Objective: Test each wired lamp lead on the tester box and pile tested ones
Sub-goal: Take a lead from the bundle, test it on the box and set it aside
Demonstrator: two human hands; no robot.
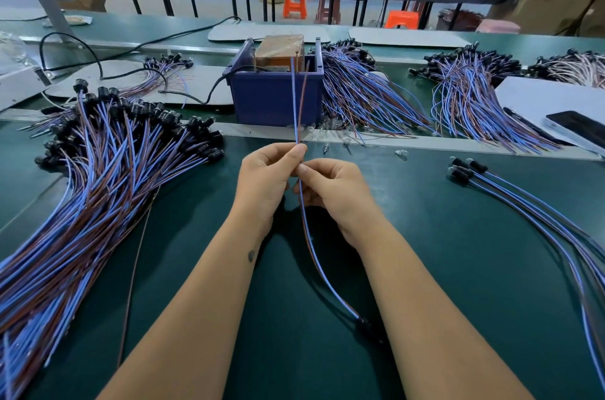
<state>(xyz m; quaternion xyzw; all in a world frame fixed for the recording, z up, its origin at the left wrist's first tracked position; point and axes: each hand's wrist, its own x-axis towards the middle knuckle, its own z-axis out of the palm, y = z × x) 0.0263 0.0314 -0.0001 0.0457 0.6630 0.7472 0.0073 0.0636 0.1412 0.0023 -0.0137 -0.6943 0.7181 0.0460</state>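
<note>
The lamp lead (296,105) runs away from the person, its blue and brown wire ends pointing up toward the tester box (274,93) and its black socket end (364,322) lying near the body on the green table (425,236). The left hand (265,177) and right hand (334,190) both pinch the wires at mid-length. The blue box holds a brown unit (279,49). Heaps of leads (98,177) flank it; behind stand benches and orange stools (294,2).

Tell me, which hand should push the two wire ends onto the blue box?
Probably the left hand: it pinches the lead higher up, nearest the free ends already pointing at the tester box. The right hand grips lower, steadying the wires.
</note>
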